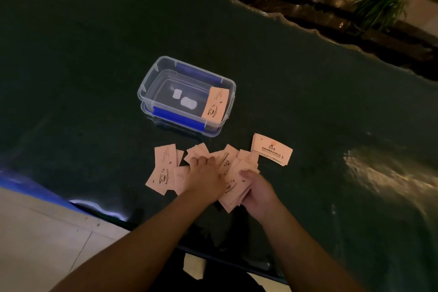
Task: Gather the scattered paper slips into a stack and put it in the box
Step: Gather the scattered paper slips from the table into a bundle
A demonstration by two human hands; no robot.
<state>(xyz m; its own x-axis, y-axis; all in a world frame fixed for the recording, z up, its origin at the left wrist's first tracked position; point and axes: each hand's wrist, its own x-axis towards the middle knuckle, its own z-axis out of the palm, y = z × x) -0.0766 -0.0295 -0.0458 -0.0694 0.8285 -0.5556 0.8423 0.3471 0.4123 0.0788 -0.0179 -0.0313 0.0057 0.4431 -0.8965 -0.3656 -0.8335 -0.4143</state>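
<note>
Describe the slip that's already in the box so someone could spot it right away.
Find the clear plastic box with blue clips in the middle of the dark table. One pink slip leans against its right end, coffee-cup print showing. It is the only slip inside; the others lie on the table nearer the person.

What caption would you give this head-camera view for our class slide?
Both hands, left hand and right hand, gather scattered paper slips beside a clear box already holding one slip.
</note>
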